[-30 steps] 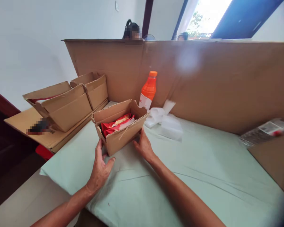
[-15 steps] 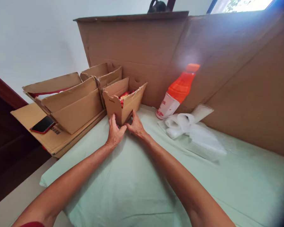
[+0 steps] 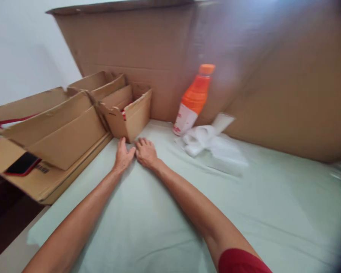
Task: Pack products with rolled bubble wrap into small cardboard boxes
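Note:
A small open cardboard box (image 3: 138,116) stands just beyond my hands, with red packets (image 3: 124,113) partly showing inside. My left hand (image 3: 123,156) rests on the pale green sheet (image 3: 147,212), its fingertips at the box's near bottom corner; whether they touch it I cannot tell. Beside it, my right hand (image 3: 146,152) lies palm down on the sheet, a little in front of the box. The left thumb reaches the right hand's fingers. Both hands hold nothing, with their fingers stretched out.
Larger open cardboard boxes (image 3: 71,132) stand at left on a flat carton (image 3: 53,185), along with a phone (image 3: 23,163). An orange bottle (image 3: 194,99) leans by the tall cardboard wall (image 3: 130,41). Bubble wrap (image 3: 213,142) lies crumpled before it.
My hands have let go of the small box and drawn back from it. It now sits against the larger boxes. The view has swung to the right.

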{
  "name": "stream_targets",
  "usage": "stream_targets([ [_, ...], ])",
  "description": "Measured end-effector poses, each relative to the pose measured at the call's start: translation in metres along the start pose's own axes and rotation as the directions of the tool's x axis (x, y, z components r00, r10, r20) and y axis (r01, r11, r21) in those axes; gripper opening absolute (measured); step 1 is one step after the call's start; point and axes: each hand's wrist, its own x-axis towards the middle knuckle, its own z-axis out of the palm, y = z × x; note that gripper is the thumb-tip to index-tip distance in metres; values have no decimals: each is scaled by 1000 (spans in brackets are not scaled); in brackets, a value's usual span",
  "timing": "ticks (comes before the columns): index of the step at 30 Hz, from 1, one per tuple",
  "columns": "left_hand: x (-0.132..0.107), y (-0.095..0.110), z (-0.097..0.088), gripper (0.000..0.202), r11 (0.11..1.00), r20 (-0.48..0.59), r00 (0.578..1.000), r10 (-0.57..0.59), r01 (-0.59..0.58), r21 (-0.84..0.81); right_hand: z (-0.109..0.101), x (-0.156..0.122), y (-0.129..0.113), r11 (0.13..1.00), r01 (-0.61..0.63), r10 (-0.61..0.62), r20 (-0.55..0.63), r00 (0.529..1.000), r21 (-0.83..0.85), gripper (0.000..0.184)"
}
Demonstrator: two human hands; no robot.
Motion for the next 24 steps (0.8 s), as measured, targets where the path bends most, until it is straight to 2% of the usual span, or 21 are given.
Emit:
stream_targets([
  [3,-15,14,-7,66,998,69,996,49,-52,47,-7,-52,-4,994,36,-35,19,999,-99,44],
  [5,-30,19,-7,61,989,165,981,100,-116,96,-16,-96,-1,981,92,-90,21,996,-169,47],
  [6,-40,21,-6,54,939,258,950,173,-238,249,-22,-120,2,973,118,-115,24,993,-196,47],
  [8,-65,24,0,49,892,361,900,245,-355,280,-38,-171,8,964,141,-137,32,990,-225,46],
  [11,-112,35,12,58,709,477,809,344,-557,432,-67,-250,19,966,143,-139,33,990,-216,43],
  [14,-160,54,31,63,589,544,735,404,-664,460,-92,-322,39,989,55,-53,17,998,-136,40],
  [17,-203,82,56,61,580,588,674,447,-719,384,-121,-381,73,985,-159,156,-59,986,-64,30],
  [19,-231,105,72,59,603,636,617,464,-746,284,-152,-412,102,939,-337,318,-199,927,-72,25],
  [21,-260,132,86,59,625,704,529,473,-765,155,-195,-437,131,853,-504,423,-382,821,-138,29],
  [22,-274,146,92,61,631,740,476,476,-770,89,-220,-447,144,800,-571,438,-471,766,-184,32],
  [24,-303,173,102,63,622,804,326,498,-780,-70,-273,-462,167,680,-682,420,-620,663,-269,41],
])
